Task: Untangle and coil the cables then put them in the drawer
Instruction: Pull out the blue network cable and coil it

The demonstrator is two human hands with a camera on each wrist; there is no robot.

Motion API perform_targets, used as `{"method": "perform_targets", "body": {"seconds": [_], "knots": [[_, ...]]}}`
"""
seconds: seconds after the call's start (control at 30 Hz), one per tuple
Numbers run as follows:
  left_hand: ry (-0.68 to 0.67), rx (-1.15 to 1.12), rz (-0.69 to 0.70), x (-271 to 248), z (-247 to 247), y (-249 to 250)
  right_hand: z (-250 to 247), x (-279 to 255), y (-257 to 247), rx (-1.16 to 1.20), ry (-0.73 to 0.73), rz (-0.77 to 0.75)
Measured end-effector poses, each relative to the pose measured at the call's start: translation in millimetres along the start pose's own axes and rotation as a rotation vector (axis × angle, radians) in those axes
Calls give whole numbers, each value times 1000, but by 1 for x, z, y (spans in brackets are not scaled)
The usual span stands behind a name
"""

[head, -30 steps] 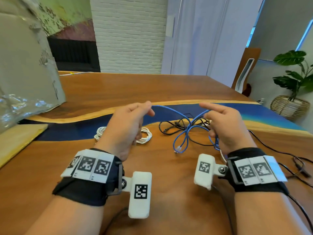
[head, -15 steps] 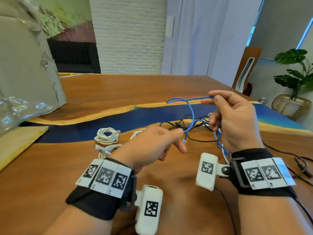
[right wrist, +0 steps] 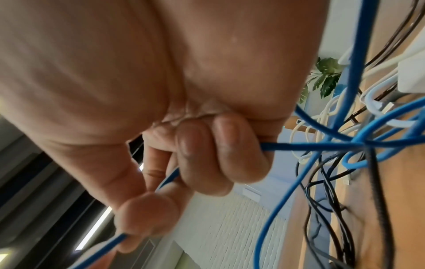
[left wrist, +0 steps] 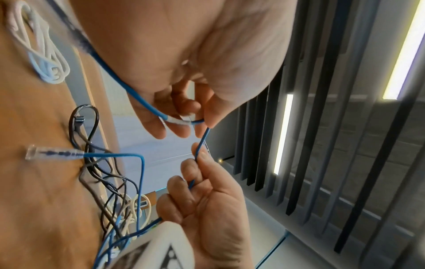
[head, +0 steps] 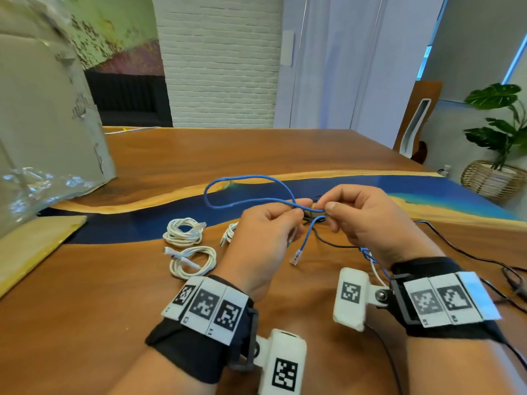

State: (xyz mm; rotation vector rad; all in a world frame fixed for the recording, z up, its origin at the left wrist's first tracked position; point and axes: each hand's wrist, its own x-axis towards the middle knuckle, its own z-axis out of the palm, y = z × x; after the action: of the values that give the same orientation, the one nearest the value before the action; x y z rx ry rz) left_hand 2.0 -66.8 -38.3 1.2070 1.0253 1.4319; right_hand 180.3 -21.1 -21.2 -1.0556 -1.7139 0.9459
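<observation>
Since half a second ago, left hand (head: 263, 238) has risen to meet right hand (head: 368, 220) at frame centre; both grips now pinch the thin blue network cable (head: 245, 199) (thumb against fingertips). Its loop arcs toward upper left, above the wooden tabletop with blue resin strip (head: 142, 280); its clear plug (head: 296, 256) dangles between the wrists. Two coiled white cables (head: 185, 233) lie left of centre. Tangled black cables (left wrist: 92, 163) sit beneath the hands.
</observation>
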Motion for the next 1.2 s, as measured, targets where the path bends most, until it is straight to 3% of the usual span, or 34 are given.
{"method": "perform_targets", "body": {"seconds": [0.23, 0.37, 0.57, 0.67, 0.73, 0.8, 0.9, 1.07, 1.13, 1.2], "knots": [[-20, -171, -69, 1, -5, 7, 8, -4, -7, 18, -86, 39], [-1, -206, -84, 2, -9, 8, 18, -6, -13, 3, -126, -19], [60, -180, -168, 8, -20, 7, 16, -1, -6, 42, -26, 21], [146, -124, -183, 16, -36, 12, 6, 2, -1, 23, 163, 5], [225, -86, -146, 20, -48, 16, -2, 3, 3, -20, 241, 9], [282, -44, -41, 23, -54, 19, -6, 2, 3, -82, 229, 10], [206, 132, 126, 19, -50, 20, 0, 0, -3, -186, 123, 9], [-103, 369, 84, 11, -31, 7, 10, -1, -6, -205, 81, -10], [-110, 393, 104, 11, -28, 4, 10, -2, -8, -153, 94, -29], [-12, 296, 140, 13, -31, 6, 7, -1, -7, -86, 147, -35]]}}
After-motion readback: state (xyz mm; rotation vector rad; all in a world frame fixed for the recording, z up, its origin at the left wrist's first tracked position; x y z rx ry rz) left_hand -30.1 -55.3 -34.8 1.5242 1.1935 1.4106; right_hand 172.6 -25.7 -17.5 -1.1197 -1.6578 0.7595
